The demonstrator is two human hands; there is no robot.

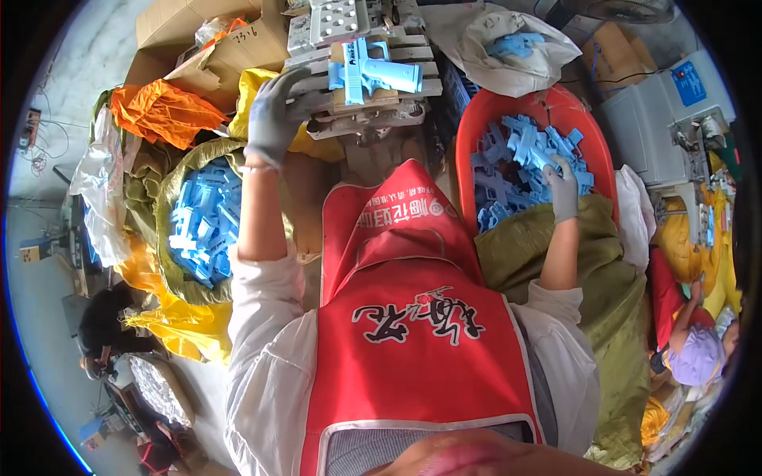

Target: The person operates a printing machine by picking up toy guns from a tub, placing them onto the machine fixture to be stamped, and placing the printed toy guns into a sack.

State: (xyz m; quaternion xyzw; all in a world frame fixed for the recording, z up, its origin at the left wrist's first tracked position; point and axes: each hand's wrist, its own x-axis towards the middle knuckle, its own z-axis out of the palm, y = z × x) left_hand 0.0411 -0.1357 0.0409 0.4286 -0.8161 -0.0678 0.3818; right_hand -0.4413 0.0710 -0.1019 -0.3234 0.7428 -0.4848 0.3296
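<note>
A blue plastic toy-gun part (373,75) lies on a grey press fixture (361,47) straight ahead. My left hand (274,119), in a grey glove, rests on the fixture's left side beside that part, fingers curled around its edge. My right hand (563,186), also gloved, reaches into a red basin (484,115) full of several blue plastic parts (516,163) and closes on one of them. I wear a red apron over white sleeves.
A green sack (178,194) of finished blue parts sits at my left, with orange and yellow bags around it. A white bag (508,44) with more blue parts lies behind the basin. A grey machine (663,119) stands right. Other people work at lower left and lower right.
</note>
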